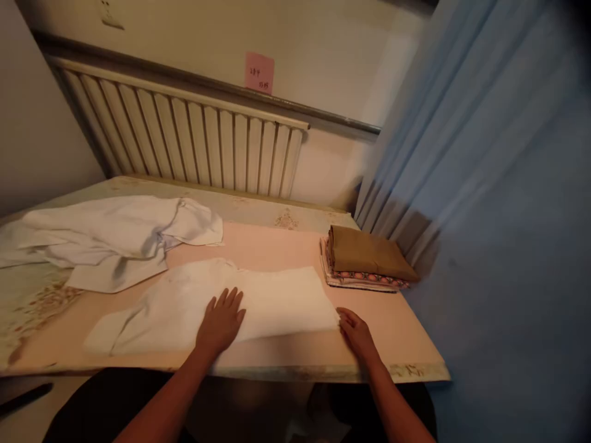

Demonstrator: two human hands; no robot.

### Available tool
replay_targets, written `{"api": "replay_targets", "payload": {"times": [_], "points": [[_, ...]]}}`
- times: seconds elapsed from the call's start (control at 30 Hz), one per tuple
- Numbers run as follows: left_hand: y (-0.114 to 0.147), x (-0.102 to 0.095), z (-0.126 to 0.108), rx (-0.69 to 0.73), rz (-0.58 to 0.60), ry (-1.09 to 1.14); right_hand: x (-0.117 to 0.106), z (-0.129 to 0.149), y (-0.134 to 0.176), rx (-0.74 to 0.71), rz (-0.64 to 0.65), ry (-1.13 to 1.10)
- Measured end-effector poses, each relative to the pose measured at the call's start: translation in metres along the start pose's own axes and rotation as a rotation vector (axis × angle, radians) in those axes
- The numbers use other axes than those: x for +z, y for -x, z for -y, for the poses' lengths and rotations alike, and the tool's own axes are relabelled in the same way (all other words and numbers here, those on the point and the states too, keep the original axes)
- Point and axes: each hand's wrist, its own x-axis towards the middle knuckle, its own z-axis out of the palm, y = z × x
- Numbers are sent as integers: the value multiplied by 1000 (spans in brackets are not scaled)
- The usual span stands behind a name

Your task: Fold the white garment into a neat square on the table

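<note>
A white garment (277,301), folded long and narrow, lies across a pink cloth (295,354) on the table. Its right part is fairly smooth, while the left end has creases; its exact kind is hard to make out. My left hand (220,323) rests flat on the middle of it, fingers stretched out and holding nothing. At the garment's right end, the fingers of my right hand (354,329) are closed on the near corner. Behind and to the left sits a heap of crumpled white fabric (120,227).
A folded stack with brown fabric (369,252) on top stands at the right of the table. Blue curtains (462,184) hang along the right side. Against the wall at the back is a radiator (198,138), with a pink note (259,72) above it.
</note>
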Motion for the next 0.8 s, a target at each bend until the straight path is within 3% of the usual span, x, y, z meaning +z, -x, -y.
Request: {"api": "replay_targets", "payload": {"times": [0.23,0.5,0.8], "points": [[-1,0,0,1,2,9,-3,-8,-4,-7,97,2],[-1,0,0,-6,10,8,-2,-12,-7,-30,58,117],[-17,0,6,-53,121,31,0,-7,-3,-76,-2,210]]}}
